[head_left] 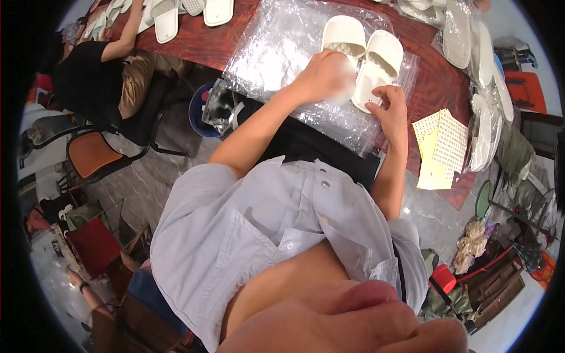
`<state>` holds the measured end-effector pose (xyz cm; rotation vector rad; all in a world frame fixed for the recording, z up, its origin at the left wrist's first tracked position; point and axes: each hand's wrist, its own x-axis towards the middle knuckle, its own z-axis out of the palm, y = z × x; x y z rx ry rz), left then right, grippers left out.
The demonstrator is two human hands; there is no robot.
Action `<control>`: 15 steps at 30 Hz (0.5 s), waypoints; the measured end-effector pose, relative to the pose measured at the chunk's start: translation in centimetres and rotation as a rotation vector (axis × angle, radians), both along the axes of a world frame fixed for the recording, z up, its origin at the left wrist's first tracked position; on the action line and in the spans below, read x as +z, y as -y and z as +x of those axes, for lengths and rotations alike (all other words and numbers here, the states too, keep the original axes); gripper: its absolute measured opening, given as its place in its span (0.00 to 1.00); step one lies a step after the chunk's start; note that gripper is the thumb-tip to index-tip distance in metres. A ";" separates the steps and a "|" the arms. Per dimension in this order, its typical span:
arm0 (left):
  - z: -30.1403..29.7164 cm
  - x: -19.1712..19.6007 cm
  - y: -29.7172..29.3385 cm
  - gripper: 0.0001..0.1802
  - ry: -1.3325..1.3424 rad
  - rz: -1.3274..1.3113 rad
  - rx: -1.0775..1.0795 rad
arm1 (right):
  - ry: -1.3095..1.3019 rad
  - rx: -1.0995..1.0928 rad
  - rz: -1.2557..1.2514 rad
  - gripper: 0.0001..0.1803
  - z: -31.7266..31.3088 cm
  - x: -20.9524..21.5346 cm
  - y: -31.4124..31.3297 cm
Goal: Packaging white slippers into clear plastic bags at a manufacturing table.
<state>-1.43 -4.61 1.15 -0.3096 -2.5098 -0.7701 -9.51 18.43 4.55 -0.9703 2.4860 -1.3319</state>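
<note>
Left hand (325, 75) presses one white slipper (341, 36) flat on the plastic bag (276, 53), steadying it; right hand (389, 107) fingers pinch the other slipper's (376, 67) heel end on the desk (429, 76)

head: worn on person's head | faces steeply down | close over torso, table (424, 88) edge

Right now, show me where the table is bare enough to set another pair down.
Bare red table lies between the white slippers and the bagged pairs at the right edge, above the yellow sticker sheets. Another strip shows at, left of the plastic bags. It is crowded under both hands, left and right.
</note>
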 end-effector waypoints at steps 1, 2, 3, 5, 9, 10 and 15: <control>0.0 0.5 -0.1 0.22 -0.013 -0.011 0.000 | -0.010 -0.001 -0.016 0.20 0.0 0.0 -0.1; 0.1 1.0 -0.5 0.25 0.067 -0.058 0.013 | -0.018 -0.012 -0.008 0.19 0.1 0.1 -0.1; 0.3 1.9 -1.0 0.27 0.145 -0.101 0.030 | -0.036 -0.009 -0.019 0.19 0.2 -0.2 -0.2; -0.1 3.8 -1.6 0.31 0.252 -0.137 0.038 | -0.022 -0.006 -0.083 0.18 0.0 -1.1 -0.5; -3.5 3.4 -2.1 0.29 0.309 -0.283 0.131 | 0.081 -0.201 -0.371 0.14 0.4 -3.3 -0.3; -4.5 3.6 -2.6 0.29 0.342 -0.303 0.168 | 0.066 -0.176 -0.385 0.14 0.4 -3.8 -0.4; -6.5 2.1 -5.0 0.25 0.267 -0.250 0.379 | -0.142 -0.316 -0.231 0.15 -0.3 -6.1 -0.6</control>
